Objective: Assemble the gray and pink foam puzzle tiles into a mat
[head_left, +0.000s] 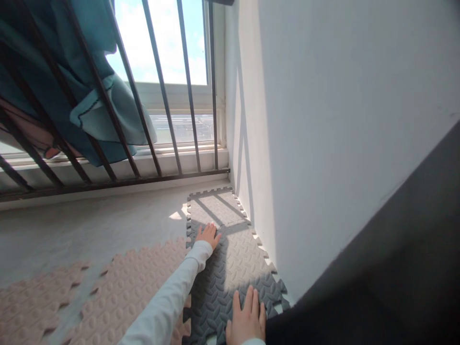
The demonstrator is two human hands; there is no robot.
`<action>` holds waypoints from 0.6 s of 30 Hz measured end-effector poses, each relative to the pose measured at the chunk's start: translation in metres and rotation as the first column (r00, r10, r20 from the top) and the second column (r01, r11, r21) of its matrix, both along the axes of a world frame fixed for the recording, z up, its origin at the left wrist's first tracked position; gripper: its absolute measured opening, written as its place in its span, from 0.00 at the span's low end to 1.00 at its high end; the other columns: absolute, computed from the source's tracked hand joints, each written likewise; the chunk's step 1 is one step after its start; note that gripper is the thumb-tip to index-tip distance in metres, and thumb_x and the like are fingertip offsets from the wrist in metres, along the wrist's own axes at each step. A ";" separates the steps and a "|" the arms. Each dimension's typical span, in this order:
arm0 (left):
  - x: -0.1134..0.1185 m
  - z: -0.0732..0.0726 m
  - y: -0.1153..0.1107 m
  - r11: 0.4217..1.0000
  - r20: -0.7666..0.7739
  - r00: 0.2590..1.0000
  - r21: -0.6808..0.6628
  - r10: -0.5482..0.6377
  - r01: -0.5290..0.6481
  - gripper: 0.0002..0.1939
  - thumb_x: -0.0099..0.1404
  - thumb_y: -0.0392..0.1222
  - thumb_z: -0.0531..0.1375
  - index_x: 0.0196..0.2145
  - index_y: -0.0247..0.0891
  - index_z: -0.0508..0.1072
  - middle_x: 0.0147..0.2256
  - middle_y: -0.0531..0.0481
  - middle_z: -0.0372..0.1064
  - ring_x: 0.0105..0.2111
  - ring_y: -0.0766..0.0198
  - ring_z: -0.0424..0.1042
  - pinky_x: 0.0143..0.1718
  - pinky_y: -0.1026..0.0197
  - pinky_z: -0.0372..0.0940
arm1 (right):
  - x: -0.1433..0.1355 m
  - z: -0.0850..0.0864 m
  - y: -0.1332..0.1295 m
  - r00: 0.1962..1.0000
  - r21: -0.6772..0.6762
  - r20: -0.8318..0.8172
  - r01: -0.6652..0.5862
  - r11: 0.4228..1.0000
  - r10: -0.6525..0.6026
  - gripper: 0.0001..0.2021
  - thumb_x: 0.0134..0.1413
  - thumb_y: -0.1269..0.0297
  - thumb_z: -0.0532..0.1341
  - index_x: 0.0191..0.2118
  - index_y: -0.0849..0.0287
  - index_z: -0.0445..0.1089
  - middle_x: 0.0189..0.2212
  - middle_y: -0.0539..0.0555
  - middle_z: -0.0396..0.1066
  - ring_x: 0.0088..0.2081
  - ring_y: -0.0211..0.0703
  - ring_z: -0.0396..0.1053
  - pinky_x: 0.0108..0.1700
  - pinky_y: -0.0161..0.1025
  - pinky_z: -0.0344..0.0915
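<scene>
Head view: joined grey mats [237, 254] lie at the lower centre, the left hand [208, 234] flat on their upper part, fingers and thumb spread, the right hand [247, 320] on the near part at the bottom edge, fingers slightly apart. Their toothed right edge runs close beside the white wall [323, 120]. Pink mats [138, 282] fill the lower left, with bare floor [108, 225] above and between them. A dark railing [179, 176] crosses the upper left, before a teal cloth [124, 108] and window [165, 33].
</scene>
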State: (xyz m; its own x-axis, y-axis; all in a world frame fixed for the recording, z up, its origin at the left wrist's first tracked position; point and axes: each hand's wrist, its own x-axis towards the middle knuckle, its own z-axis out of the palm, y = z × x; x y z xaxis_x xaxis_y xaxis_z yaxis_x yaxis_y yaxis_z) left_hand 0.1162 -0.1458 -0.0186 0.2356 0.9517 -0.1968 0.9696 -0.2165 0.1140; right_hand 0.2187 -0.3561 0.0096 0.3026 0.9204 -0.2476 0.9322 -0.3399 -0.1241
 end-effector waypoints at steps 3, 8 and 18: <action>0.008 -0.001 -0.005 0.997 0.040 0.999 0.077 0.010 -0.013 0.28 0.61 0.51 0.39 0.56 0.39 0.53 0.59 0.49 0.43 0.58 0.61 0.41 0.57 0.49 0.37 | 0.000 -0.001 -0.002 1.000 0.042 0.011 -0.011 0.999 0.010 0.28 0.40 0.52 0.58 0.50 0.54 0.61 0.56 0.63 0.49 0.58 0.53 0.44 0.55 0.49 0.42; 0.021 0.007 0.000 0.993 -0.042 0.998 0.102 -0.048 0.052 0.29 0.60 0.54 0.41 0.53 0.34 0.59 0.56 0.41 0.51 0.58 0.56 0.41 0.57 0.46 0.34 | 0.000 -0.005 -0.002 1.000 0.078 0.026 -0.013 0.997 0.011 0.27 0.39 0.51 0.58 0.49 0.53 0.62 0.56 0.63 0.50 0.57 0.53 0.45 0.55 0.49 0.44; 0.051 0.008 0.003 0.993 0.051 0.997 0.106 -0.062 0.057 0.27 0.61 0.53 0.41 0.51 0.36 0.61 0.56 0.45 0.51 0.57 0.55 0.44 0.57 0.47 0.38 | 0.001 -0.019 0.000 1.000 0.091 0.019 -0.025 0.996 0.023 0.25 0.43 0.51 0.56 0.50 0.54 0.62 0.56 0.63 0.51 0.57 0.56 0.45 0.55 0.52 0.43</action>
